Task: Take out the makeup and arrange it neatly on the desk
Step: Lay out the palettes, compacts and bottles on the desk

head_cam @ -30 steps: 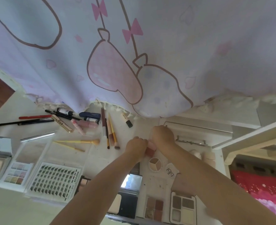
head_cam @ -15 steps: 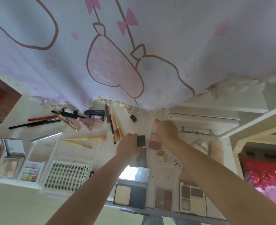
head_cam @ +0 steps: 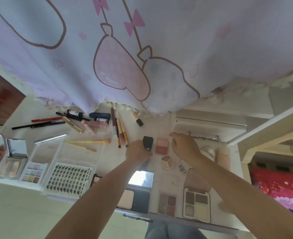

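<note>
Left hand grasps a small black rectangular case just left of the pink blush palette (lid open); right hand hovers released beside that palette.

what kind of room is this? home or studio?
Likely a home bedroom or dorm: a white desk spread with makeup, a cartoon-print curtain hanging over its back edge, and what looks like pink floral bedding beside it.

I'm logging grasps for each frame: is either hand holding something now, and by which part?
The left hand grips the small black case by its near, lower end. The right hand holds nothing; it hovers beside the pink blush palette.
</note>
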Demonstrator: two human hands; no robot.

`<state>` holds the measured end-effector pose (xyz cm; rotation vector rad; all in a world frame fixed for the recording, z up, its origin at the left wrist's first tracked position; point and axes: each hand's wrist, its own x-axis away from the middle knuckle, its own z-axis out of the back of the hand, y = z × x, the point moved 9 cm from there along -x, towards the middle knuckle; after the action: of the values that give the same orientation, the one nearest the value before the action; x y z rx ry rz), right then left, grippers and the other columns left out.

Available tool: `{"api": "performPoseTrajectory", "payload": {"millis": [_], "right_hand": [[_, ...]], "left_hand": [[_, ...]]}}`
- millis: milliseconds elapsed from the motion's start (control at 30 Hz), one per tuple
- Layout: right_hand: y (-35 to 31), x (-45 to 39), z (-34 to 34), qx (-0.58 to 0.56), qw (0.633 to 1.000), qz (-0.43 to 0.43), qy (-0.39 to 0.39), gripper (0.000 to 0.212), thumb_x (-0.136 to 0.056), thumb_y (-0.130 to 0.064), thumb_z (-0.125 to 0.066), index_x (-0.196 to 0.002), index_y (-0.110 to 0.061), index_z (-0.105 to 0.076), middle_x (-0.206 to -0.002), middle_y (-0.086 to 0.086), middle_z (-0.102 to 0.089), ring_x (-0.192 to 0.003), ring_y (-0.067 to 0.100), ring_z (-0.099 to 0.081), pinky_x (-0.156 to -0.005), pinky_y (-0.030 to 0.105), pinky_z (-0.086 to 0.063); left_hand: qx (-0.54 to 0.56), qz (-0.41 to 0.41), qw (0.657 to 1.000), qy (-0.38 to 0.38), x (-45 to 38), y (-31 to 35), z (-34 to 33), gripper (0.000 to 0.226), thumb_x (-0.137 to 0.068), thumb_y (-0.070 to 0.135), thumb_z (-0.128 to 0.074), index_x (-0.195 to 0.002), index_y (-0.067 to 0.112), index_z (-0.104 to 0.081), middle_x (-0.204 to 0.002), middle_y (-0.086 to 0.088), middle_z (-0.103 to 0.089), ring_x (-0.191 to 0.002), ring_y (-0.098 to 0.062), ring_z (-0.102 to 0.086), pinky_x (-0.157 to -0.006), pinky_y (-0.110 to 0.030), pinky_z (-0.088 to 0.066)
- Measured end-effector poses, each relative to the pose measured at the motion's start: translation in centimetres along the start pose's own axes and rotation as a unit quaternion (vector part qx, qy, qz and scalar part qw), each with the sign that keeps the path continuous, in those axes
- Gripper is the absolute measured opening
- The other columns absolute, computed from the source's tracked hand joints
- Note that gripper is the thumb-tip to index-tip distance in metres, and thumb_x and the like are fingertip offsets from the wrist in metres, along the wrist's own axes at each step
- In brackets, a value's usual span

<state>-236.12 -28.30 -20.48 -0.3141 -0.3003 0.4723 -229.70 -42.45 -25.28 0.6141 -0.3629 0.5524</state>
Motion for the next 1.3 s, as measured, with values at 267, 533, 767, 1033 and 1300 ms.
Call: {"api": "performPoseTrajectory", "payload": {"millis": [267,533,767,1033,1300], "right_hand": [[0.1,2.1,1.3,-0.352,0.929,-0.075,-0.085,0.020,-0.095,-0.025,-0.040,-0.099,-0.016,-0.058,-0.071,-0.003,-0.057,-0.059,0.011,-0.053,-0.049,0.018,-0.043],[-4.6,5.7,4.8,-0.474,0.872,0.019,-0.124,0.013,-0.091,-0.028,-0.050,-0.084,-0.020,-0.058,-0.069,0.008,-0.062,-0.051,0.013,-0.060,-0.046,0.020,-0.052],[-4.8,7.4,10.0,-0.461,0.887,0.013,-0.008,0.016,-0.095,-0.015,-0.040,-0.091,-0.006,-0.052,-0.068,0.008,-0.055,-0.042,0.013,-0.054,-0.043,0.023,-0.048],[-8.7,7.4,14.0,-0.380,0.922,0.014,0.074,0.027,-0.093,-0.032,-0.044,-0.071,-0.018,-0.042,-0.052,0.003,-0.041,-0.022,0.003,-0.034,-0.027,0.012,-0.024],[-11.2,6.3,13.8,-0.386,0.913,0.011,0.134,0.026,-0.092,-0.029,-0.048,-0.068,-0.019,-0.044,-0.054,0.001,-0.042,-0.027,0.003,-0.038,-0.027,0.011,-0.024]], "left_hand": [[-0.072,-0.156,0.981,0.088,5.0,5.2,6.3,0.017,-0.075,0.020,-0.065,-0.087,0.011,-0.056,-0.082,-0.003,-0.057,-0.074,-0.014,-0.050,-0.057,-0.019,-0.031],[-0.113,-0.209,0.961,0.143,11.9,9.0,8.1,0.049,-0.076,0.017,-0.063,-0.119,0.007,-0.039,-0.101,-0.008,-0.065,-0.093,-0.026,-0.062,-0.065,-0.021,-0.036],[-0.064,-0.282,0.934,0.212,15.2,9.1,10.2,0.037,-0.084,0.040,-0.056,-0.109,0.013,-0.049,-0.093,0.001,-0.058,-0.080,-0.013,-0.053,-0.059,-0.006,-0.026],[-0.143,-0.374,0.885,0.236,15.6,9.8,14.6,0.049,-0.086,0.052,-0.046,-0.112,0.011,-0.047,-0.109,-0.004,-0.057,-0.099,-0.020,-0.052,-0.073,-0.023,-0.033],[-0.167,-0.411,0.866,0.229,14.5,8.2,17.4,0.044,-0.087,0.048,-0.047,-0.112,0.012,-0.046,-0.103,-0.002,-0.055,-0.094,-0.017,-0.050,-0.073,-0.019,-0.031]]}}
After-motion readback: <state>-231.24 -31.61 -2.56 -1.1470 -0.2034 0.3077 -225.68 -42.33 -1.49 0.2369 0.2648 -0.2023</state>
